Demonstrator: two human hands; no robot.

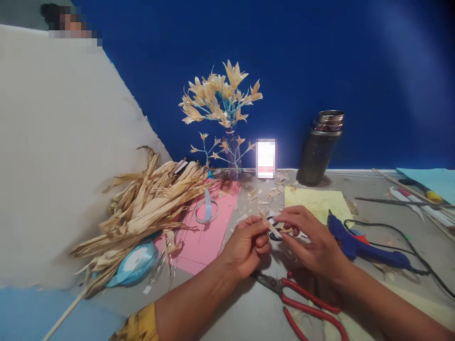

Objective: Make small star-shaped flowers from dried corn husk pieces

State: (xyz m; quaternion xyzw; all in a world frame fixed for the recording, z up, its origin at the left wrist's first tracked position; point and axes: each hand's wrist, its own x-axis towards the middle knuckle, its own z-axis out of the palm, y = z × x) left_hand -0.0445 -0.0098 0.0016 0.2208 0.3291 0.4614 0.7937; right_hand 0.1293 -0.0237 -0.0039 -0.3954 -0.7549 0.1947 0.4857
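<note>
My left hand (pixel 247 244) and my right hand (pixel 307 237) meet over the grey table. Both pinch a small pale strip of dried husk (pixel 273 228) between thumb and fingertips. Just behind the strip lies a dark roll of tape (pixel 274 235), partly hidden by my fingers. Red-handled scissors (pixel 302 305) lie on the table right below my hands. A blue glue gun (pixel 359 244) rests beside my right hand.
A pile of dried corn husks (pixel 149 203) lies at left, with a light blue ribbon spool (pixel 135 263) and pink paper (pixel 208 227). A vase of husk flowers (pixel 223 109), a steel flask (pixel 320 147), yellow paper (pixel 318 201) and sticks (pixel 408 189) stand further back.
</note>
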